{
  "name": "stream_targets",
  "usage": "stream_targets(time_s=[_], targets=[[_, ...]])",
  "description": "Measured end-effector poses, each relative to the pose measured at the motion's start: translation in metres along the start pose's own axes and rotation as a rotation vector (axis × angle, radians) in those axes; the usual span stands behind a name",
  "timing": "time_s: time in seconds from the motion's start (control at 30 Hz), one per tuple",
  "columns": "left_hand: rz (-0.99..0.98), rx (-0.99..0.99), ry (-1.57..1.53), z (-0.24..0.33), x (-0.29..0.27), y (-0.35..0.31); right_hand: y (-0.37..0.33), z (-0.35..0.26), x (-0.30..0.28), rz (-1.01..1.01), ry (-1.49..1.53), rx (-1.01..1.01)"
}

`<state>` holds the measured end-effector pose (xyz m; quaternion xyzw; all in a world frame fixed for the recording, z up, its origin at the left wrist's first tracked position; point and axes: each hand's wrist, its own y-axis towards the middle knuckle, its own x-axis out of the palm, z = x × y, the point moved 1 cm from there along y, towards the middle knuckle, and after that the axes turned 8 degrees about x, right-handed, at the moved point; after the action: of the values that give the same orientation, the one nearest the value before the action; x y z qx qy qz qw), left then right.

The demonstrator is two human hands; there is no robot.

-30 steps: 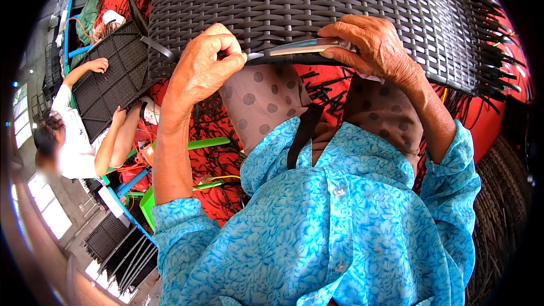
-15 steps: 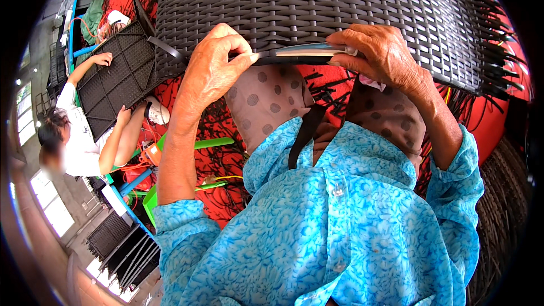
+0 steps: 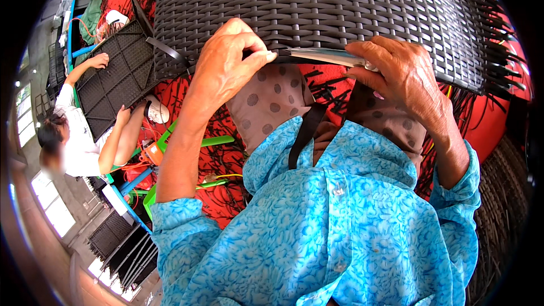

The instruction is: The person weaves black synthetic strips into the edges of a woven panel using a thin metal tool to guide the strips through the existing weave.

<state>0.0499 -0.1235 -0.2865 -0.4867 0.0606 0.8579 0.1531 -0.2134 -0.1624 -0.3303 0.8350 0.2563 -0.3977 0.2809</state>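
A dark woven wicker panel [image 3: 317, 5] spreads across the top of the view, its near edge over my knees. My right hand [image 3: 399, 73] is closed around a flat, pale, shiny tool with a narrow tip [image 3: 326, 55], which lies along that edge and points left. At the edge, to the left of the tip, my left hand [image 3: 229, 59] has thumb and forefinger pinched together. Whatever sits between those fingertips is too small to make out; a dark strand seems to run there. A loose dark strip [image 3: 164, 49] sticks out at the panel's left side.
Loose strand ends [image 3: 501, 62] fringe the panel's right side. To the left, a co-worker in a white top [image 3: 85, 147] handles another dark woven panel [image 3: 116, 73]. A green-legged stand [image 3: 215, 140] and cut black strips lie over the red floor covering [image 3: 218, 161].
Both hands have shifted to the right along the panel's edge. The tool has moved right with my right hand, which also sits slightly lower and is turned a little.
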Motion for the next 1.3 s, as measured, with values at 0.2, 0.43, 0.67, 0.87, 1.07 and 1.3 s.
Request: stream_targets(time_s=[0.2,0.43,0.67,0.87,1.07,1.3], targets=[[0.132,-0.027,-0.105,-0.001,-0.002,-0.015,-0.001,-0.009,-0.015,-0.033,-0.070,0.026],[0.084,0.032,0.048,0.008,0.006,-0.003,-0.019,0.006,-0.033,-0.031,-0.067,0.099],[0.086,0.288,0.257,0.010,0.016,0.004,-0.039,0.015,-0.031,-0.035,0.026,0.224],[-0.068,0.357,-0.140,0.001,0.004,0.026,-0.050,0.035,-0.025,-0.094,0.230,0.603],[-0.113,0.042,-0.786,0.023,0.013,0.067,-0.053,0.033,-0.018,-0.010,0.213,0.561],[-0.356,0.004,-0.735,0.009,0.006,0.061,-0.055,0.034,-0.015,0.013,0.203,0.525]])
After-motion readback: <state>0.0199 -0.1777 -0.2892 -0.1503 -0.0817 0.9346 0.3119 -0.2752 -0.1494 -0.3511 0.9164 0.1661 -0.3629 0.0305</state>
